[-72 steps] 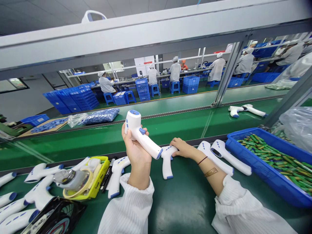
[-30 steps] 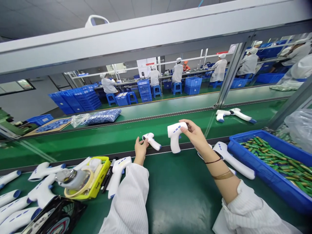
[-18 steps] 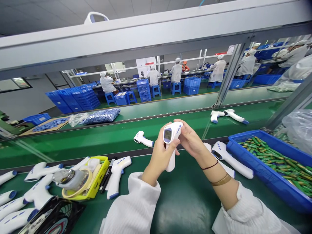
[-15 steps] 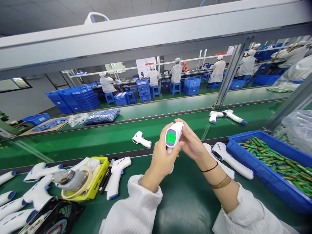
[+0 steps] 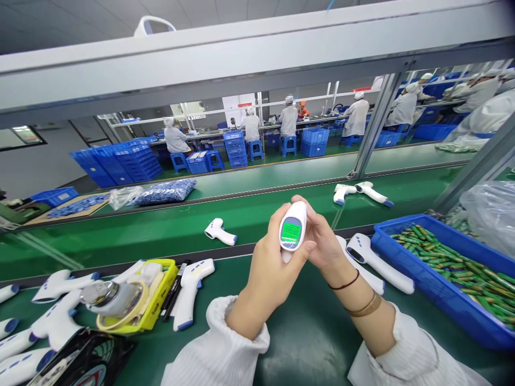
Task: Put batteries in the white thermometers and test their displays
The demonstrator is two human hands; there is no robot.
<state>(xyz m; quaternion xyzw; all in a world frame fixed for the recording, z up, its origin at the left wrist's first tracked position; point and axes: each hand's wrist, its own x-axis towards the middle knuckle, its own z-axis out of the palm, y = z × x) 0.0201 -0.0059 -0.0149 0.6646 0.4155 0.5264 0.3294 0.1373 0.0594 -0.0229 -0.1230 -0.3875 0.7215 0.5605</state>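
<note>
A white infrared thermometer point(image 5: 293, 229) is held up over the green bench, its lit green screen turned towards me. My left hand point(image 5: 270, 262) is wrapped round its handle, which the fingers mostly hide. From the other side my right hand point(image 5: 322, 238) grips the body, its fingers partly hidden behind it. Beside my right wrist lie two more thermometers, the nearer one point(image 5: 380, 262) resting on its side. Left of my left sleeve another white thermometer point(image 5: 192, 292) lies next to black pens point(image 5: 174, 289).
A blue bin point(image 5: 442, 316) of green batteries stands at right. At left are a yellow basket point(image 5: 157, 300), several thermometers point(image 5: 56, 319) and a black fan point(image 5: 94, 356). Beyond, a green belt point(image 5: 161, 236) carries thermometers. A metal post point(image 5: 376, 126) rises behind; co-workers sit farther back.
The held thermometer has moved slightly right and turned, so its screen faces me more squarely. Both hands moved with it. The thermometers on the belt have shifted left.
</note>
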